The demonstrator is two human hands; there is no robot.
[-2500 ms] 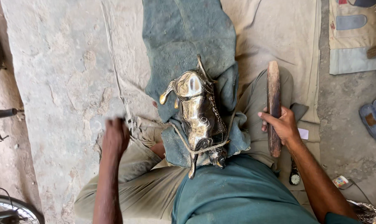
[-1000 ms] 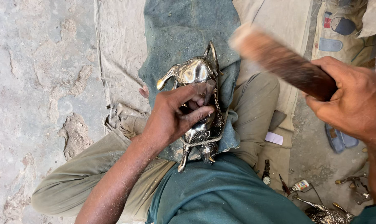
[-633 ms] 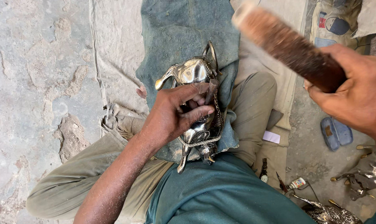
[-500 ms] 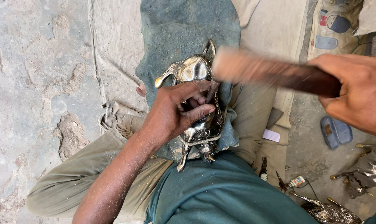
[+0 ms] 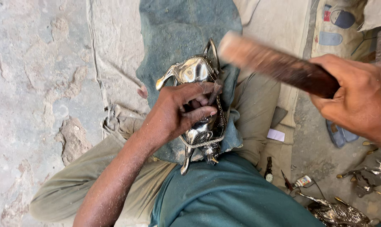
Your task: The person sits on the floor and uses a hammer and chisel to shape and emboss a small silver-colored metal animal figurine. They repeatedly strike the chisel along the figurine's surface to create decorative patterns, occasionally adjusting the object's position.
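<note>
At frame centre, a shiny, ornate metal ornament [image 5: 197, 105] lies on blue cloth [image 5: 178, 29], held by the left hand [image 5: 178, 113]. At upper right, the right hand [image 5: 358, 98] clasps a wooden mallet [image 5: 278, 65].

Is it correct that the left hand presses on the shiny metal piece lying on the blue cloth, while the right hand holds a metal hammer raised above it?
Not quite. The head view shows the right hand raising a wooden stick, not a metal hammer. The rest holds: the left hand presses on the shiny metal piece on the blue cloth.

A white paper scrap [image 5: 276, 135] lies on the ground near a small bottle [image 5: 302, 181] and blue sandal [image 5: 341, 135].
</note>
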